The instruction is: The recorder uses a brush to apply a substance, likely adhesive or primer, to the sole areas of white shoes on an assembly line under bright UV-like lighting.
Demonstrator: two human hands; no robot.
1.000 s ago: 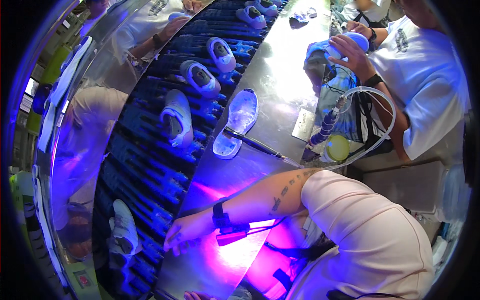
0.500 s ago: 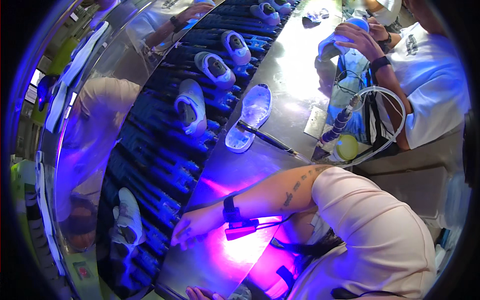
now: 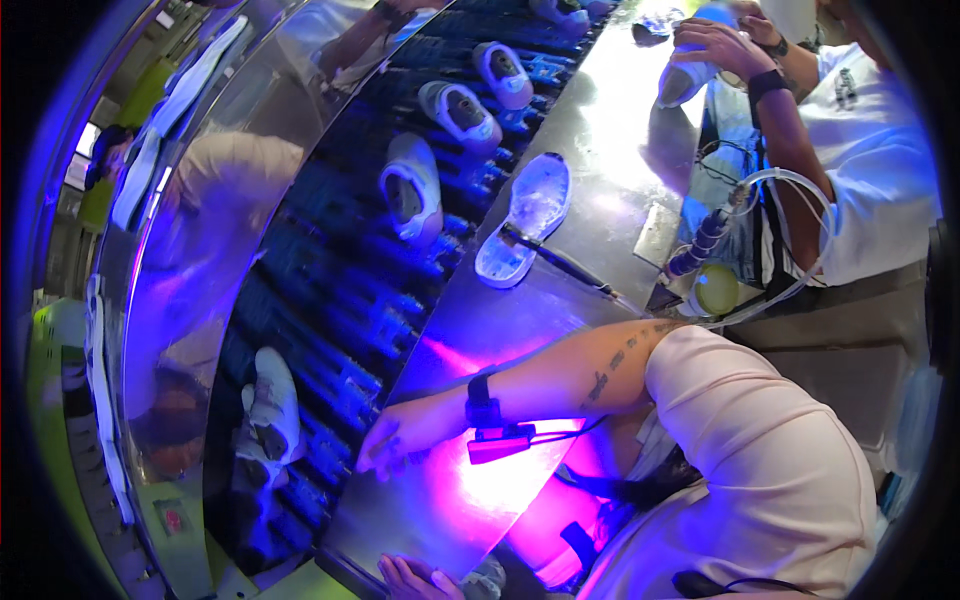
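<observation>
My right hand (image 3: 405, 435) hovers by the edge of the metal bench (image 3: 420, 530) next to the roller conveyor, fingers apart and pointing down, with nothing visible in them. A black strap with a small box (image 3: 500, 442) sits on that wrist. At the lower edge, my left hand (image 3: 418, 580) shows only its spread fingers, resting near the bench edge; a greyish thing (image 3: 485, 578) beside it is too cut off to name. Beyond my right forearm lies a white shoe sole (image 3: 540, 195), with a black-handled brush-like tool (image 3: 560, 262) across it. The nearest shoe (image 3: 272, 405) sits on the conveyor.
Several light shoes, including one grey-white shoe (image 3: 410, 190), stand on the dark roller conveyor (image 3: 330, 280). A co-worker (image 3: 880, 170) at the upper right holds a shoe upper (image 3: 685, 80). A yellow-green cup (image 3: 715, 290) and a clear hose (image 3: 825, 235) are beside the bench. Magenta light glares beneath my forearm.
The whole view has shifted, so the scene sits farther right. More of my left hand's fingers show. The co-worker's shoe upper has turned. My right hand stays by the bench edge.
</observation>
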